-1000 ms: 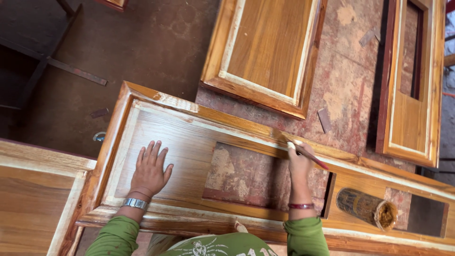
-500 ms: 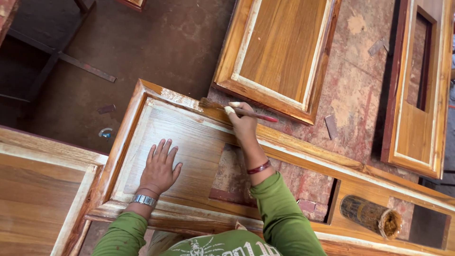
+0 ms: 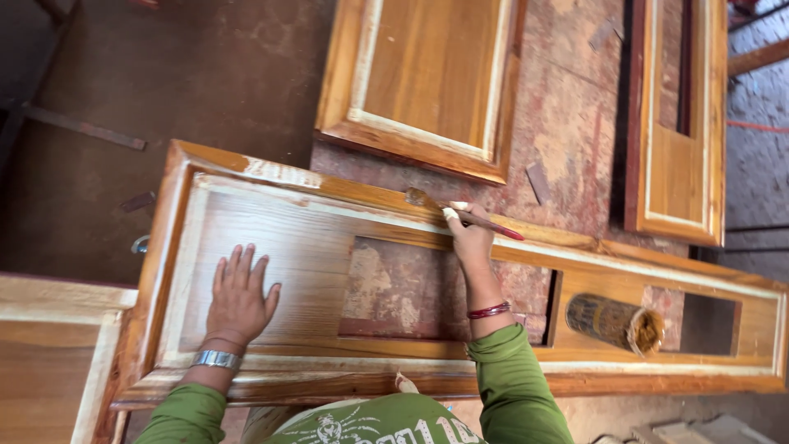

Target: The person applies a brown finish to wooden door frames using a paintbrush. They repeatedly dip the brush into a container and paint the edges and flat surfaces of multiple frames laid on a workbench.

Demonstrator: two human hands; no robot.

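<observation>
A long wooden door frame (image 3: 246, 177) with cut-out openings lies flat in front of me. My left hand (image 3: 239, 298) rests palm down, fingers spread, on its solid panel at the left. My right hand (image 3: 471, 237) grips a thin brush with a red handle (image 3: 472, 216), its bristles touching the frame's far rail near the middle. A metal band sits on my left wrist and a red bangle on my right. Green sleeves cover both arms.
A stained tin (image 3: 614, 322) lies on its side on the frame at the right. Two more wooden door panels (image 3: 419, 74) (image 3: 675, 123) lie on the worn floor beyond. Another panel (image 3: 49, 353) sits at the lower left. Small sandpaper scraps (image 3: 538, 182) lie on the floor.
My right hand swept the brush from mid rail to the frame's far-left corner, then back right to the middle. My left hand stayed flat on the panel.
</observation>
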